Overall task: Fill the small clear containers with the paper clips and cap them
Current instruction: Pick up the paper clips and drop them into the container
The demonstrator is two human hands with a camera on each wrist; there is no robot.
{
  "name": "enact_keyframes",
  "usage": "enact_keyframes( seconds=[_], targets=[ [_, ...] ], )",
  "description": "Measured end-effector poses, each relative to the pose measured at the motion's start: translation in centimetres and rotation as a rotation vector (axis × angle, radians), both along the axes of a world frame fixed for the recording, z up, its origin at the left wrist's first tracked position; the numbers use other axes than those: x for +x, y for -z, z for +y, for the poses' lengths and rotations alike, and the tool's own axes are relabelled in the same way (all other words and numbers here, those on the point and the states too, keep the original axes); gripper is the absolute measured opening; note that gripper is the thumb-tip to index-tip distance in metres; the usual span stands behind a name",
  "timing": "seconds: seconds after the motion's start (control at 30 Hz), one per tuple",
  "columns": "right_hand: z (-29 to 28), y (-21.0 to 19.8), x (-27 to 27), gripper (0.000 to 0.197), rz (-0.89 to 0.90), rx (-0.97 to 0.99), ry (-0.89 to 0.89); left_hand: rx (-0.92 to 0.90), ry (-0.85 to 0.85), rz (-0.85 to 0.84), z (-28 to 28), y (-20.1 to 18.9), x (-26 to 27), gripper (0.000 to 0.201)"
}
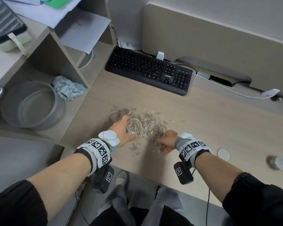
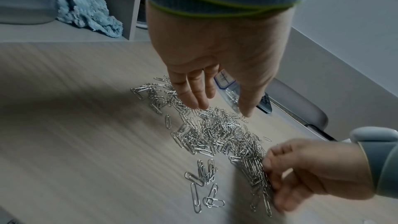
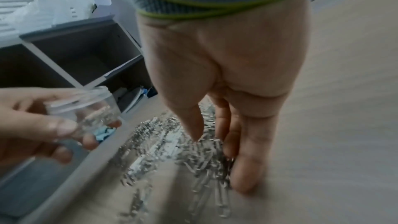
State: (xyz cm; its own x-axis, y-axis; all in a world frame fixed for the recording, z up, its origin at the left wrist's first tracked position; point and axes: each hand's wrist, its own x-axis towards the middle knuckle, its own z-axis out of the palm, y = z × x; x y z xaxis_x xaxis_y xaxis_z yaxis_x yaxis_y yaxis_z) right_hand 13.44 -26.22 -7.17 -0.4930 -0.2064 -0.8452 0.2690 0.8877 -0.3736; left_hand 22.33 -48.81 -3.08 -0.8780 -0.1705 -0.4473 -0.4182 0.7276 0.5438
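Note:
A loose pile of silver paper clips (image 1: 147, 124) lies spread on the wooden desk (image 1: 203, 115). My left hand (image 1: 121, 130) grips a small clear container (image 1: 134, 126) at the pile's left side, mouth up, with a few clips inside. In the right wrist view the container (image 3: 86, 113) is held just above the desk. My right hand (image 1: 166, 141) is at the pile's near right edge, thumb and curled fingers (image 2: 277, 164) gathering a bunch of clips (image 2: 256, 168). A white round cap (image 1: 223, 154) lies on the desk to the right. A blurred, filled container (image 1: 279, 163) stands beyond it.
A black keyboard (image 1: 149, 70) sits behind the pile. On the low shelf to the left stand a grey round bowl (image 1: 33, 105) and a crumpled blue cloth (image 1: 67, 88). A white cable (image 1: 227, 90) runs along the back right. The desk's front edge is near my wrists.

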Motion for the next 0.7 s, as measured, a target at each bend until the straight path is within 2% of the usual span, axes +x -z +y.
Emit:
enact_keyframes(
  seconds=[0.13,0.2,0.33,0.53,0.6,0.7],
  targets=[
    [-2.7,-0.9,0.0,0.016,0.174,-0.088,0.012,-0.010,0.011,0.002,-0.3,0.2,0.4,0.069],
    [-2.6,-1.3,-0.6,0.018,0.291,-0.030,-0.082,-0.014,0.009,-0.001,-0.5,0.1,0.5,0.070],
    [0.0,-1.2,-1.9,0.064,0.477,0.218,-0.335,-0.004,-0.005,0.007,-0.6,-0.1,0.4,0.065],
    [-0.9,-0.1,-0.7,0.100,0.498,0.239,-0.578,-0.009,0.001,0.004,-0.9,0.1,0.5,0.067],
    [-2.7,0.2,0.2,0.096,0.483,0.230,-0.655,-0.022,0.002,-0.013,-1.1,0.2,0.6,0.069],
    [-4.4,0.5,0.4,0.064,0.514,0.274,-0.680,-0.023,-0.001,-0.021,-1.1,0.1,0.7,0.069]
  ],
)
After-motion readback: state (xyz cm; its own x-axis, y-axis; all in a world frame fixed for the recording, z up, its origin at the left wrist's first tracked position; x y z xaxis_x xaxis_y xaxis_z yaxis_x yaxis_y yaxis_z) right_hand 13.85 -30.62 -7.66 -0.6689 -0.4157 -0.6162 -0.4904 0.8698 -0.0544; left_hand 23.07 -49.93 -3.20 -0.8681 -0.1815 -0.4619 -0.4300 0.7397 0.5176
